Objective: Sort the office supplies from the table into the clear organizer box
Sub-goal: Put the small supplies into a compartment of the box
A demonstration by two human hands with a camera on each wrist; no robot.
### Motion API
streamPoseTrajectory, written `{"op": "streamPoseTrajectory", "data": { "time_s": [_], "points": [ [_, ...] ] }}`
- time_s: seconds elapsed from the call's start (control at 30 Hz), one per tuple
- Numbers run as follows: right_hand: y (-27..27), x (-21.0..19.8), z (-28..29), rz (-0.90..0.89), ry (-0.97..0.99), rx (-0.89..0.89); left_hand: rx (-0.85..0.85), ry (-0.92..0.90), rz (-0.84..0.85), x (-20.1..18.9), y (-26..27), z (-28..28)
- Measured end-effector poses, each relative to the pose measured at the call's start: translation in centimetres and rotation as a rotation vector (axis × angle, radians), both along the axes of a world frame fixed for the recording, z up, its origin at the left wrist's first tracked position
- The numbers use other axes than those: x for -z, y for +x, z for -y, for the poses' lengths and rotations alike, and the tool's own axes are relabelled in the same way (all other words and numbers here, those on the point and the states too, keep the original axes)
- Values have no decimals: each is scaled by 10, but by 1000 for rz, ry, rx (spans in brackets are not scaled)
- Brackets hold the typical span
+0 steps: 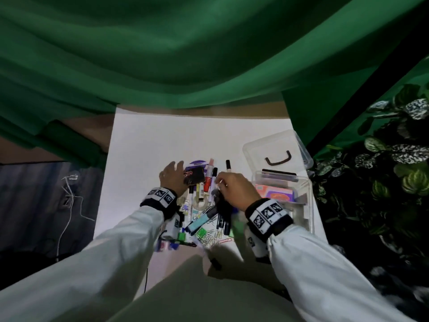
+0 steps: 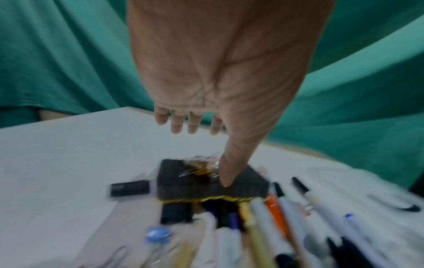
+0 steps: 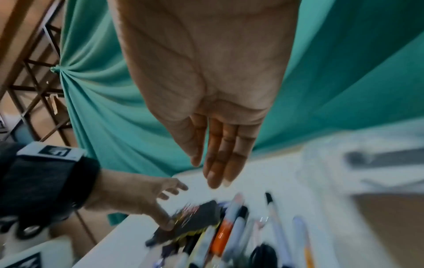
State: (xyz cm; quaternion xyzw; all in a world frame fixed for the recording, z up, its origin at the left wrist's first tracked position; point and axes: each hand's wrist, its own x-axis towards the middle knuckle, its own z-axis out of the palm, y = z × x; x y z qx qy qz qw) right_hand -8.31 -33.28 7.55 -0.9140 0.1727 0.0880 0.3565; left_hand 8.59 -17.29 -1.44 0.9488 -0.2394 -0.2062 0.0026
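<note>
Only your head view takes in the box (image 1: 284, 194) and its lid (image 1: 276, 147), at the right of the white surface (image 1: 144, 145) beside the pile of pens (image 1: 209, 182). Your left wrist view shows your left hand (image 2: 220, 76) with fingers (image 2: 175, 125) spread, thumb pressed on a black pad (image 2: 206, 183) — nothing gripped. Your right hand (image 3: 206, 72) hovers over the pens, fingers (image 3: 220, 159) straight, released.

No readable words or numbers, coded square markers on both wristbands (image 1: 269, 215), package print perhaps too blurred
</note>
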Motion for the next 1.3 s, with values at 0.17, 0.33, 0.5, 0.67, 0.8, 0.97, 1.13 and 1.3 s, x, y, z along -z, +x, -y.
{"op": "streamPoseTrajectory", "data": {
  "time_s": [0.17, 0.33, 0.5, 0.67, 0.8, 0.97, 1.13, 1.3],
  "points": [
    [37, 38, -48, -192, 142, 24, 122, 29, 11, 26, 7, -26],
    [50, 65, -54, -128, 282, 343, 92, -265, -134, 30, -6, -51],
    [46, 79, -61, -167, 542, 425, 51, -493, -477, 22, -29, -72],
    [39, 71, -77, -190, 672, 506, -18, -567, -600, 21, -44, -77],
    [31, 68, -80, -200, 755, 516, -127, -552, -553, 23, -43, -76],
    [18, 73, -83, -171, 780, 627, -254, -419, -497, 18, -36, -78],
    [14, 75, -74, -97, 850, 797, -224, -591, -784, -5, -48, -80],
    [10, 60, -65, -132, 862, 643, -148, -653, -794, -9, -56, -85]
  ]
}}
